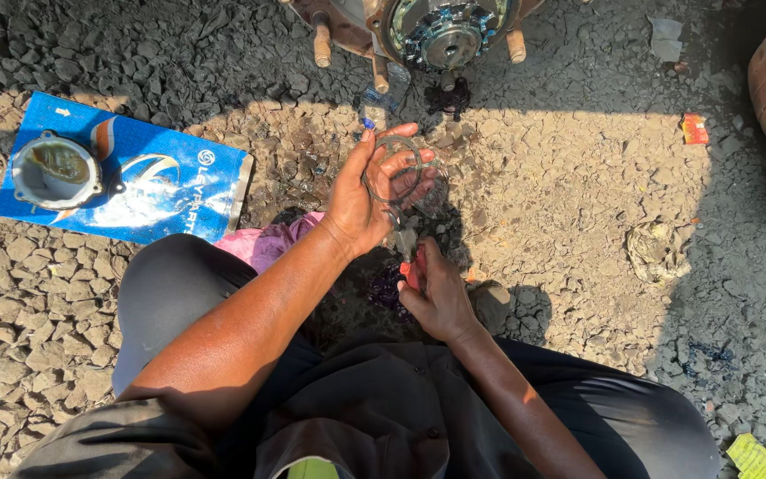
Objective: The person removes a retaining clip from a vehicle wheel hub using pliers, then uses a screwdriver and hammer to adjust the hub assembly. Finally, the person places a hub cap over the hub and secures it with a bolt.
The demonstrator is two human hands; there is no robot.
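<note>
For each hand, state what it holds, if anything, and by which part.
Left hand: a thin metal ring, fingers around its rim. Right hand: a red-handled tool, gripped by the handle; its type cannot be told.

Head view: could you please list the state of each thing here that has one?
Metal ring: held up in the left hand.
Red-handled tool: gripped in the right hand, tip at the ring.
Hub cap: off, open side up on the blue sheet.
Wheel hub: uncovered, studs bare.

Left hand (367,197) holding metal ring (396,168), right hand (436,293) gripping red-handled tool (409,266), gravel ground (560,195)
</note>
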